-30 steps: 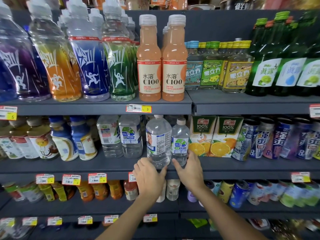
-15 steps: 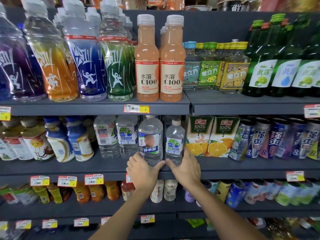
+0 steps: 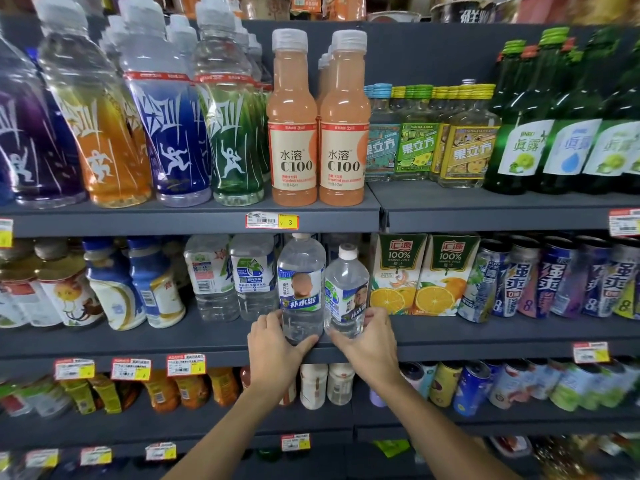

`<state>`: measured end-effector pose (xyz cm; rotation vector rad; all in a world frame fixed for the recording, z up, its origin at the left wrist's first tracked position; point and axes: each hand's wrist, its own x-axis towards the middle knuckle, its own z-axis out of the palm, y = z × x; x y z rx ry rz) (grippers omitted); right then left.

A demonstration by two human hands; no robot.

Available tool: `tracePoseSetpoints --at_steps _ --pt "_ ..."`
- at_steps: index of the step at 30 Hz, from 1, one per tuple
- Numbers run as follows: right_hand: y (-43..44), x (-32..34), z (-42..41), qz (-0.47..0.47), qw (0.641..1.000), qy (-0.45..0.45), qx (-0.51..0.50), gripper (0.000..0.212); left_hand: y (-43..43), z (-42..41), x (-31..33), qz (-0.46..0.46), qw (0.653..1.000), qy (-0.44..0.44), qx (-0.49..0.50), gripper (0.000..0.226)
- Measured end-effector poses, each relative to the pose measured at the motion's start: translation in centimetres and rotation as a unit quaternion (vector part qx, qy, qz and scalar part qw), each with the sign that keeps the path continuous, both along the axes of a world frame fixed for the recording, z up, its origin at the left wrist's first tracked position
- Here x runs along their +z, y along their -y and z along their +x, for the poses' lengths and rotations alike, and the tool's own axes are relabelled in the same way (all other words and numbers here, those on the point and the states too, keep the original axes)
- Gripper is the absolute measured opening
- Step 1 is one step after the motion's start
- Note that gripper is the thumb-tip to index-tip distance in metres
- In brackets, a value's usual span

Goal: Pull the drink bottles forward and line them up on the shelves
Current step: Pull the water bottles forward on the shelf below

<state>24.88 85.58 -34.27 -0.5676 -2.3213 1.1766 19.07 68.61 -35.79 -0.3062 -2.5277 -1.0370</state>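
Grey store shelving filled the view, three tiers of drinks. Top tier: sport bottles, two peach C100 bottles, green glass bottles on the right. Middle tier: two orange juice cartons, cans to their right, clear water bottles to their left. The taller water bottle and the shorter water bottle stood upright, touching side by side, at the front edge of the middle shelf. My left hand was wrapped around the base of the taller one, thumb across the front. My right hand was clamped on the base of the shorter one.
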Motion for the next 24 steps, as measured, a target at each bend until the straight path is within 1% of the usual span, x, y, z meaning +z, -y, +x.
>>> tracePoseSetpoints --at_steps 3,6,8,10,11,13,14,17,18,21,24 --pt "-0.5 0.4 -0.6 0.028 0.999 0.017 0.013 0.087 -0.6 0.3 0.2 -0.032 0.999 -0.004 0.016 0.077" --pt "-1.5 0.3 -0.7 0.072 0.995 0.044 0.054 0.089 -0.1 0.1 0.2 -0.042 0.999 -0.01 0.001 0.073" --pt "-2.7 0.0 -0.4 0.093 0.988 0.064 0.104 0.081 0.9 -0.8 0.3 -0.02 0.999 0.015 -0.042 0.075" --pt "-3.9 0.0 -0.1 0.127 0.977 0.085 0.151 0.073 1.8 -1.8 1.0 0.011 0.991 0.078 -0.107 0.081" --pt "-4.3 0.1 -0.1 0.137 0.972 0.092 0.168 0.073 1.9 -2.1 1.4 0.018 0.986 0.101 -0.135 0.082" --pt "-4.7 0.6 -0.2 0.136 0.969 0.09 0.188 0.077 1.8 -2.3 1.7 0.009 0.982 0.101 -0.157 0.077" --pt "-4.7 0.7 -0.3 0.135 0.968 0.086 0.193 0.076 1.6 -2.3 1.7 0.007 0.983 0.092 -0.157 0.075" --pt "-4.6 0.6 -0.7 0.141 0.968 0.082 0.19 0.066 1.1 -2.1 1.2 0.016 0.987 0.079 -0.137 0.075" --pt "-4.6 0.5 -0.7 0.136 0.97 0.079 0.184 0.066 1.0 -1.9 1.0 0.019 0.989 0.076 -0.128 0.077" --pt "-4.4 0.5 -0.8 0.108 0.978 0.065 0.167 0.076 0.6 -1.7 0.6 0.029 0.991 0.074 -0.111 0.087" --pt "-4.2 0.6 -0.8 0.108 0.98 0.062 0.157 0.079 0.7 -1.8 0.6 0.028 0.989 0.082 -0.118 0.089"
